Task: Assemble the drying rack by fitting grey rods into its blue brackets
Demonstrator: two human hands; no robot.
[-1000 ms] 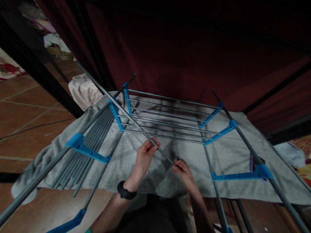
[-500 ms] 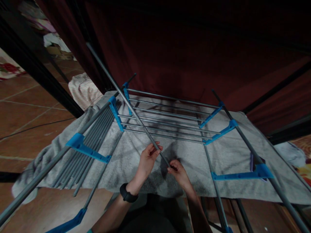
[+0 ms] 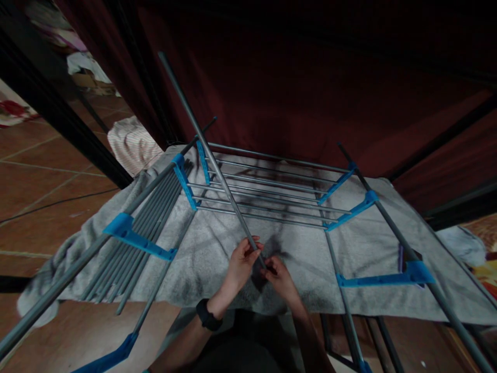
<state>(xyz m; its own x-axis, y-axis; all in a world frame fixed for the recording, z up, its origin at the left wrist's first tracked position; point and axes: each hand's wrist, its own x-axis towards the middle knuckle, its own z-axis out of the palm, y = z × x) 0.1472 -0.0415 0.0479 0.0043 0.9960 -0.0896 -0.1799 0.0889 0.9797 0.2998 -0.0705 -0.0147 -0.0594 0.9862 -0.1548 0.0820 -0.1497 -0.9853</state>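
Observation:
A long grey metal tube (image 3: 223, 178) slants from my hands up to the far left, passing over the rack's rods. My left hand (image 3: 244, 259) is closed round it a short way above its near end. At that end, my right hand (image 3: 277, 273) pinches the tube with thumb and fingers. The partly built drying rack (image 3: 272, 194) stands around the work area, with grey side poles and blue plastic brackets. Several thin rods span its far brackets. One nearer blue bracket (image 3: 142, 241) is on the left, another blue bracket (image 3: 382, 281) on the right, with no rod between them.
Several loose grey tubes (image 3: 143, 238) lie side by side on the grey blanket (image 3: 291, 290) at the left. A dark, flat object (image 3: 410, 261) lies by the right bracket. Behind hangs a dark red curtain (image 3: 295, 93). A striped cloth (image 3: 134, 142) is at the left.
The held tube has swung more upright, its far end moving right and up. Both hands keep hold of it; my left hand has shifted slightly right and down, closer to my right hand.

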